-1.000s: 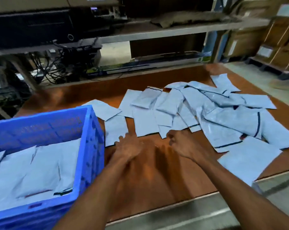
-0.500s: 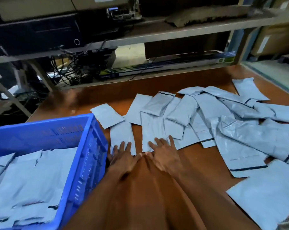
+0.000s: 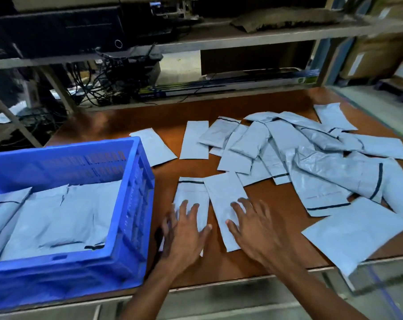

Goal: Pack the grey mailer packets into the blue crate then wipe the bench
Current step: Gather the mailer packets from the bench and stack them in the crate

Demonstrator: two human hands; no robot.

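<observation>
Head view, and the brown bench (image 3: pixel 276 204) fills the frame, with a metal shelf rack (image 3: pixel 242 38) running along its far side and a tangle of black cables (image 3: pixel 108 84) on the lower level. At the near left corner of the bench sits the blue crate (image 3: pixel 135 204), and inside it a layer of packed mailers (image 3: pixel 57 218) lies flat across the floor of the crate. Over on the right, a loose heap of grey mailer packets (image 3: pixel 323 162) sprawls across the bench, overlapping every which way, some showing dark seal strips. One large packet (image 3: pixel 355 234) lies at the near right, its corner hanging over the front edge. Two singles lie apart from the heap at the back: a slanted packet (image 3: pixel 154 148) just beside the crate's far right corner and a straight packet (image 3: pixel 193 139) next to it. Now down to the action, close to the front edge and just right of the crate: a left packet (image 3: pixel 191 192) and a right packet (image 3: pixel 226 197) lie side by side, their edges touching or overlapping. The left hand (image 3: pixel 184 232) presses flat on the left one, fingers straight and spread apart. The right hand (image 3: pixel 256 229) rests flat on the right one, fingers likewise splayed, nothing pinched or gripped.
</observation>
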